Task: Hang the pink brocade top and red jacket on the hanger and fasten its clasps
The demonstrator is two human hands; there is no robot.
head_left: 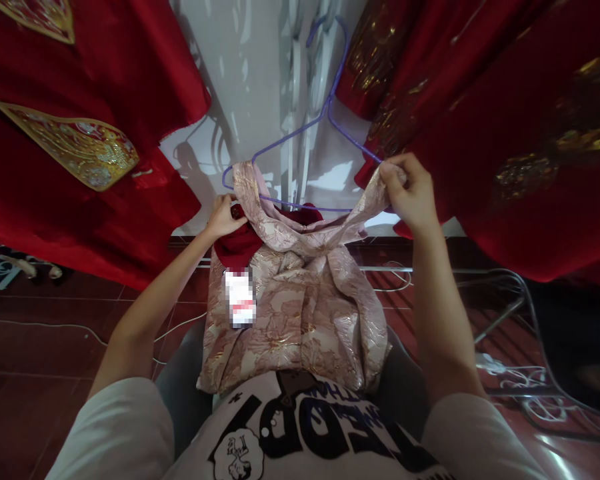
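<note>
A pink-gold patterned garment hangs in front of my body from a purple wire hanger, whose hook is at the top. The garment's left strap lies over the hanger's left end. My right hand pinches the other strap at the hanger's right end. Beside the left strap, my left hand is closed, thumb against fingers, on dark red cloth. A white tag, blurred out, dangles below that cloth over the garment's front.
Red garments with gold embroidery hang at the left and right. Behind the hanger is a pale wall with white rails. Cables and a black chair are at the lower right on the red tiled floor.
</note>
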